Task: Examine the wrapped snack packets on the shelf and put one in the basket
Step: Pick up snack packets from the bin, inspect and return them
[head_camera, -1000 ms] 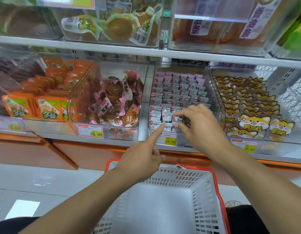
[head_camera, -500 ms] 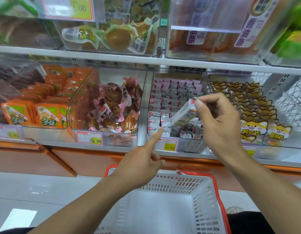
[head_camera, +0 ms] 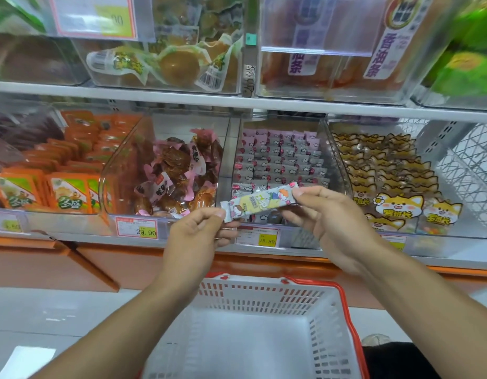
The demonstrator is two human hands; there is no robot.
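A long wrapped snack packet (head_camera: 260, 201), pale yellow with cartoon print, is held level in front of the shelf by both hands. My left hand (head_camera: 198, 236) pinches its left end and my right hand (head_camera: 329, 222) pinches its right end. Behind it a clear bin (head_camera: 338, 160) holds several rows of small pink and grey packets (head_camera: 280, 160). Below my arms is the white basket with a red rim (head_camera: 343, 305), with nothing in it.
Neighbouring clear bins hold brown snacks in pink wrap (head_camera: 176, 173), orange packets (head_camera: 67, 184) and yellow fox-print packets (head_camera: 395, 187). Price tags (head_camera: 257, 236) line the shelf edge. An upper shelf (head_camera: 236, 101) carries more bins. A pale floor lies at the left.
My right hand lifted one packet out of the bin and brought it down and forward. My left hand stopped pointing and took hold of the packet's left end.
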